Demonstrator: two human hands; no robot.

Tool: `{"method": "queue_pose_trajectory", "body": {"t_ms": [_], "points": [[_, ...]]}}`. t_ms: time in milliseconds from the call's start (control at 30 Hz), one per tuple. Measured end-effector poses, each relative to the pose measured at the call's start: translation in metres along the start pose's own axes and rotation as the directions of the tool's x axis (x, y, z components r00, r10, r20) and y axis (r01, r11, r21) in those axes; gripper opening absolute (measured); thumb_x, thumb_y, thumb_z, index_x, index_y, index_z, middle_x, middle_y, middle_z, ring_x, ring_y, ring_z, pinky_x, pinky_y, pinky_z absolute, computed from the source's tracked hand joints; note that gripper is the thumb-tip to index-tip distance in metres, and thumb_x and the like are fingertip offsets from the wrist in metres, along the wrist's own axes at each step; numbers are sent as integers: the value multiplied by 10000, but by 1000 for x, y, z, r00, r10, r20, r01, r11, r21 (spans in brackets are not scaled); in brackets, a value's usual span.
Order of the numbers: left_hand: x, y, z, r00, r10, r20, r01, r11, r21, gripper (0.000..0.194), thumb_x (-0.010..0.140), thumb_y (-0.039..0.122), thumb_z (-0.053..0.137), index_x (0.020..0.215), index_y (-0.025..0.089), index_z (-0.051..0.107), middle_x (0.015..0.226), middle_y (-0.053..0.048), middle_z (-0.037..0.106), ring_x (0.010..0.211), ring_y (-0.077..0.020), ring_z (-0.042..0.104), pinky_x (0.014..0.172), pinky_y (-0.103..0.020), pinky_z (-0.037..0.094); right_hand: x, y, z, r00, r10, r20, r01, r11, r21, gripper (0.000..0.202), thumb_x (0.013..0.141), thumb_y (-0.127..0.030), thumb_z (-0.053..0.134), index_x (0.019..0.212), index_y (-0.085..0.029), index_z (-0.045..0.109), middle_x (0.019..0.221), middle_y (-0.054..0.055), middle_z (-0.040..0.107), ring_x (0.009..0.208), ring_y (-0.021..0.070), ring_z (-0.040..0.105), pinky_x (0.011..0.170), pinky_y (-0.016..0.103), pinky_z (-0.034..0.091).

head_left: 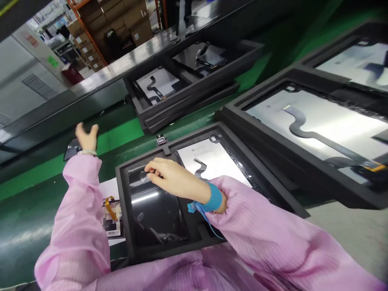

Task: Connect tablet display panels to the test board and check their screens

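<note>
two hands (87, 139) (171, 173), six panels (224, 159) in trays (123, 210), one blue wristband (215, 197).

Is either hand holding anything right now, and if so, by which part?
Nothing appears held: the left hand is spread open near a dark flat panel, the right hand loosely curled above a glossy black rectangular panel.

The blurred left hand (87, 138) partly hides a small dark panel (71, 151).

Black tray (125, 202) with 2 compartments
Holds a glossy dark panel (157, 218) at left, a silver-backed panel (226, 159) with grey ribbon cable (201, 167) at right; well apart, on green strip (123, 131), a small dark piece (71, 150), partly hidden.
</note>
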State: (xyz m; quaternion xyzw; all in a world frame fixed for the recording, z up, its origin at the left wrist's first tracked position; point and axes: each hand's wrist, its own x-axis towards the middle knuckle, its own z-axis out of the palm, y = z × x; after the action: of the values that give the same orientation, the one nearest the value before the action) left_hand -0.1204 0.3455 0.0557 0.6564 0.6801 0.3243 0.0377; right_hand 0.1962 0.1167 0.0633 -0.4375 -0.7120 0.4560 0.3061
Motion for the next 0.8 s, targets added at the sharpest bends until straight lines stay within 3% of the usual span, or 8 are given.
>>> {"method": "queue_pose_trajectory", "body": {"t_ms": [33,67,133,200,267,367,500,800], "points": [[-1,13,20,994,-1,110,16,991,-129,875,862,549,763,1556,228,337,1615,-190,391,1447,-338,491,1178,-494,433,-1,-1,1,1000,-7,9,7,1000,-11,165,975,-171,537,1046,-147,684,1083,75,664,903,153,619,871,323,473],[-4,26,40,958,50,284,20,971,-237,1059,756,568,852,1579,217,285,1625,-215,371,1479,-367,454,1192,-506,414,-2,-1,1,1000,-16,14,16,1000,-21,168,980,-170,533,1051,-144,683,1083,74,662,908,153,618,877,322,473],[-13,53,81,847,195,495,-13,938,-347,1303,566,612,943,1591,203,249,1656,-230,320,1543,-406,345,1238,-549,333,-3,-2,1,999,-31,9,32,999,-27,166,981,-161,530,1044,-143,683,1064,67,661,892,144,611,862,311,471],[-25,74,111,800,337,496,-117,899,-422,1344,496,588,968,1569,159,282,1624,-238,378,1536,-389,363,1279,-522,272,-3,-1,-1,999,-36,-11,36,999,-6,155,973,-147,535,1016,-149,684,1027,53,661,856,133,599,828,296,466],[-34,84,127,832,374,409,-192,887,-420,1239,523,524,966,1529,142,350,1578,-229,456,1490,-367,437,1281,-501,284,-2,0,-4,998,-43,-39,44,999,25,151,967,-138,533,983,-157,682,996,41,663,829,123,587,804,285,459],[-42,79,128,880,327,343,-200,912,-357,1008,619,440,932,1458,154,452,1479,-190,584,1390,-348,556,1235,-501,375,0,0,-8,994,-64,-85,69,996,51,151,957,-126,533,949,-163,679,971,31,669,808,115,575,793,277,451],[-40,59,118,887,293,358,-166,924,-344,811,668,432,909,1351,172,558,1368,-148,683,1293,-346,640,1178,-506,455,-1,0,-8,992,-73,-101,80,995,65,158,952,-116,531,942,-162,681,968,29,676,801,113,567,787,275,444],[-25,22,117,921,269,281,-123,887,-445,784,698,626,835,1307,189,604,1333,-155,703,1252,-337,675,1162,-533,476,0,2,-5,995,-58,-84,63,997,52,160,952,-116,526,925,-159,678,967,34,681,779,110,565,766,273,439]]}}
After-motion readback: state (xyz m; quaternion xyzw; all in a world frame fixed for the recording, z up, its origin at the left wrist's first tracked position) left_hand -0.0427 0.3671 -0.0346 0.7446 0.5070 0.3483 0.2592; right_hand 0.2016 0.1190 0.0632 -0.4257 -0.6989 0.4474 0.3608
